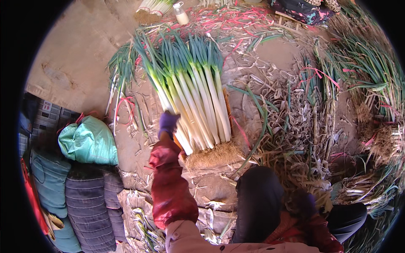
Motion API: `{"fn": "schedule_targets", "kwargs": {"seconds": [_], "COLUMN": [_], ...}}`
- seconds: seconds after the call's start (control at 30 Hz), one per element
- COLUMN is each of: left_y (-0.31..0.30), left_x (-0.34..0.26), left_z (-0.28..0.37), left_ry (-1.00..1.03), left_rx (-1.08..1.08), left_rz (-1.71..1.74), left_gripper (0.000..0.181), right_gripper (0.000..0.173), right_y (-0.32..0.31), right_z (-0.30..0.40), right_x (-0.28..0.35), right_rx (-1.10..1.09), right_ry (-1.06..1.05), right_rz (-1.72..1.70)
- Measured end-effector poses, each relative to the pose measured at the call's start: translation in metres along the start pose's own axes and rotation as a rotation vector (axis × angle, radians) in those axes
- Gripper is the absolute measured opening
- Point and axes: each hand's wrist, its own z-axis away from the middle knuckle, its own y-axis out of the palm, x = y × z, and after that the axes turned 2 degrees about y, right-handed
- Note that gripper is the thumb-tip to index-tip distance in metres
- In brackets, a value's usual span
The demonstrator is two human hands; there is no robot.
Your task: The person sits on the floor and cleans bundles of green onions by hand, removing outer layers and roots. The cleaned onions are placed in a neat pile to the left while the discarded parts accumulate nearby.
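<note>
A row of large green onions [196, 104] with white stalks lies side by side, leaves pointing away from me and roots [215, 155] towards me. My left hand [168, 122], in a purple glove and red sleeve cover, is at the left edge of the row, against the outermost white stalk; whether its fingers hold that stalk is unclear. My right hand [305, 202], also gloved, is low at the right beside my knee, in shadow near dry leaves; its fingers are hard to make out. An orange edge shows beneath the row.
Dry leaf litter [275, 110] covers the ground to the right, with untrimmed onion bundles [370, 72] beyond. A green sack [88, 140] and rolled quilted covers [85, 205] stand at left. A bottle [181, 14] and red ties [221, 17] are at the far side. Smaller onions [121, 76] lie left of the row.
</note>
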Motion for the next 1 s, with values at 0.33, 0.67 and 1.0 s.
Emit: {"fn": "schedule_targets", "kwargs": {"seconds": [0.33,0.67,1.0], "left_y": [0.046,0.124,0.111], "left_x": [0.069,0.142,0.124], "left_z": [0.022,0.136,0.115], "left_ry": [-0.092,0.22,0.205], "left_rx": [-0.079,-0.422,-0.408], "left_rz": [0.122,-0.168,-0.405], "left_gripper": [0.058,0.048,0.069], "right_gripper": [0.045,0.07,0.074], "right_y": [-0.064,-0.065,-0.091], "right_z": [-0.012,-0.006,-0.014], "right_x": [0.091,0.042,0.068], "right_rx": [-0.037,0.09,0.246], "right_ry": [-0.112,-0.044,0.103], "right_rz": [0.02,-0.105,-0.209]}}
